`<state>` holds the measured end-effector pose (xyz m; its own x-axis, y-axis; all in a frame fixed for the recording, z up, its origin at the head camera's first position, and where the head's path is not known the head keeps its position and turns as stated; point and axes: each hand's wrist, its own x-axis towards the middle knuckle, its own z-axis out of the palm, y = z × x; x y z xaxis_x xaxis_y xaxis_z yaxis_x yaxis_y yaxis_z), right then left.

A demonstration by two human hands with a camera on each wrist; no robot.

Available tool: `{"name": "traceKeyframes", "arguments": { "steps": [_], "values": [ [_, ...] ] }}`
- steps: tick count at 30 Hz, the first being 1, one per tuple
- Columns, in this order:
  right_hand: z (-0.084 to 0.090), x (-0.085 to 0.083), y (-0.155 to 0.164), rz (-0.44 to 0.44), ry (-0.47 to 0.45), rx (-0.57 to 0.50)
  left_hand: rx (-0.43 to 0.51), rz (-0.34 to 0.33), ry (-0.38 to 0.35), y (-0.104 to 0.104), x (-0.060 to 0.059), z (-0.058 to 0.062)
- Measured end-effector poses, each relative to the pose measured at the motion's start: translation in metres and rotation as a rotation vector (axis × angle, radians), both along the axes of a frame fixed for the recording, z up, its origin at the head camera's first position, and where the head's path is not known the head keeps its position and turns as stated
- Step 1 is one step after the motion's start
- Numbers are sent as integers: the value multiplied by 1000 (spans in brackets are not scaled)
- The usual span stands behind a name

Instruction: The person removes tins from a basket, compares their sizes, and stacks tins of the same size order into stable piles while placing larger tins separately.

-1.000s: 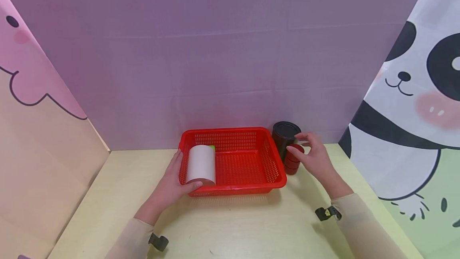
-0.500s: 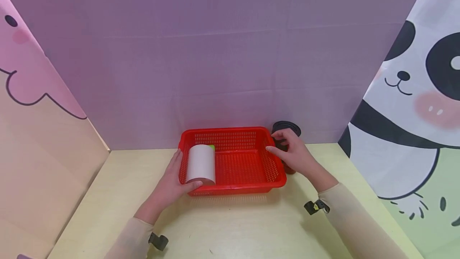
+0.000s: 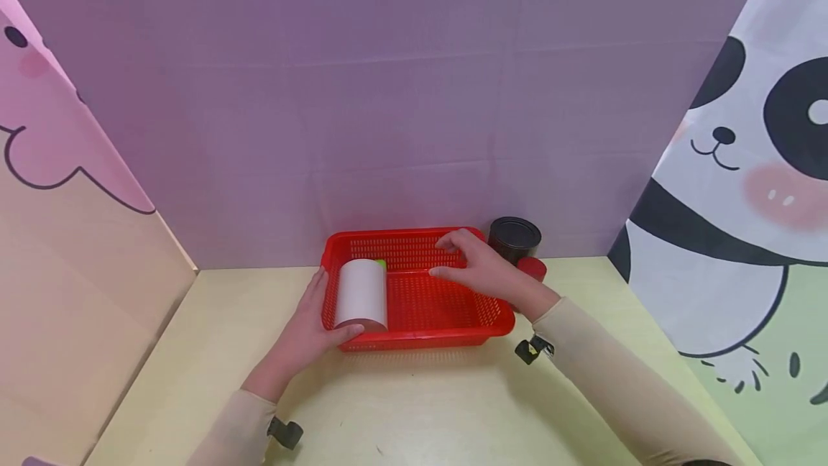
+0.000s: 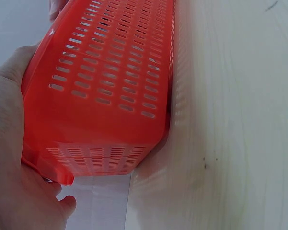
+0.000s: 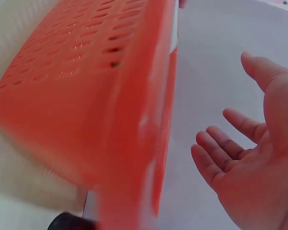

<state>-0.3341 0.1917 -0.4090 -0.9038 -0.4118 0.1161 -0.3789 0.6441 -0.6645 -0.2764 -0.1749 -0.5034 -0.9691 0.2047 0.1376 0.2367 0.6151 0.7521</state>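
In the head view a red perforated plastic basket [image 3: 453, 308] sits against the back wall. My left hand [image 3: 309, 322] holds its front left corner, with the thumb over the front rim and the fingers along the outer left side. Inside that end is a white cylinder [image 3: 361, 293] with a reddish-brown band at its front end. A bright green bit [image 3: 382, 263] peeks out behind it, mostly hidden. My right hand [image 3: 479, 265] hovers over the right half of the basket, fingers apart and holding nothing; the right wrist view shows its bare palm [image 5: 259, 182].
A dark can with a black lid [image 3: 514, 233] stands behind the basket's right end. Just in front of it is a red-lidded container [image 3: 532, 267], partly covered by my right forearm. The pale wooden table [image 3: 414, 408] runs to a purple backdrop [image 3: 414, 106].
My right hand has travelled left from beside the red-lidded container, past the basket's right rim, to above its interior. The left hand and the basket have stayed where they were.
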Motion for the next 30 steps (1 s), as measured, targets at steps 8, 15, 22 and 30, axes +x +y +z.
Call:
{"name": "traceKeyframes", "arguments": {
  "steps": [8, 15, 22, 30],
  "values": [
    [2, -19, -34, 92, -30, 107, 19, -4, 9, -1, 0, -1],
    [5, -30, -54, 175, -94, 145, 16, -2, 1, 0, 1, -1],
    [5, -37, -76, 266, -123, 210, 15, 3, 2, -2, 1, -2],
    [-1, -44, -101, 316, -109, 280, 15, 3, 16, -3, 2, -4]
  ]
}}
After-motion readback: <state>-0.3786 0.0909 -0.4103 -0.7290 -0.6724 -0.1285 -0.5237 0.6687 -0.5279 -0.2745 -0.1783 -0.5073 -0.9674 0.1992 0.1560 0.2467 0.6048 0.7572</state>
